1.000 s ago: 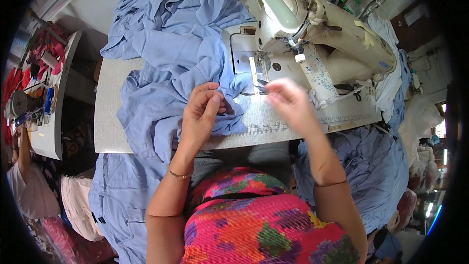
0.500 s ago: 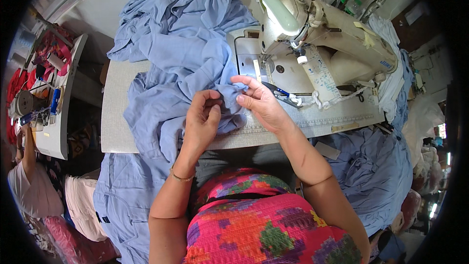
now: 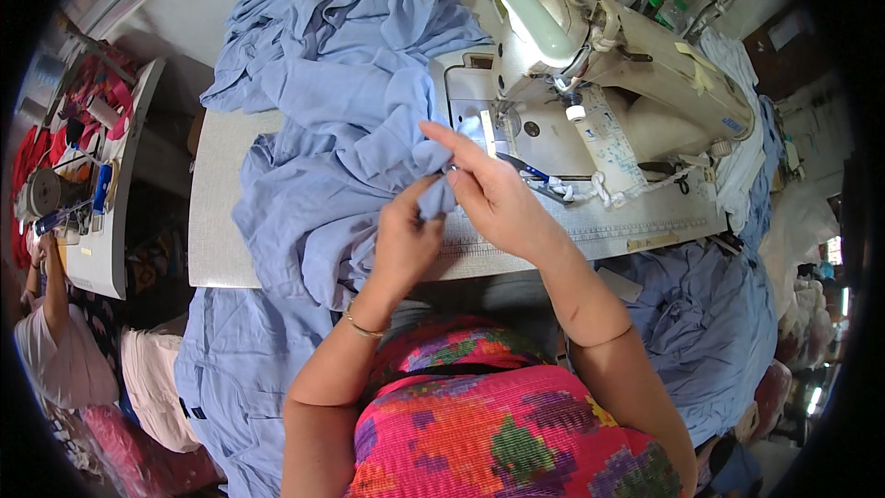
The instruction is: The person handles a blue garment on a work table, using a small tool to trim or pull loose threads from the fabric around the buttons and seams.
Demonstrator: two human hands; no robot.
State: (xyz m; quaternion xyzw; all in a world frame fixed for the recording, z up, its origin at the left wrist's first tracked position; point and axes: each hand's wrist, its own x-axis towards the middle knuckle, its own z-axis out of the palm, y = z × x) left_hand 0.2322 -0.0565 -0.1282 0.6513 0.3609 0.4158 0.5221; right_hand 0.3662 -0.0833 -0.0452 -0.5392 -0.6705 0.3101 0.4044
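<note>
Blue fabric (image 3: 341, 129) lies heaped on the surface (image 3: 217, 221), far and left of the hands. Left hand (image 3: 406, 240) pinches a fold of it, grip closed on cloth; right hand (image 3: 498, 198), nearer the sewing machine (image 3: 608, 65), clamps the same fold just beside.

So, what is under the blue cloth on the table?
The grey table shows beside the blue cloth; the machine bed is partly covered. Anything else beneath is hidden.
</note>
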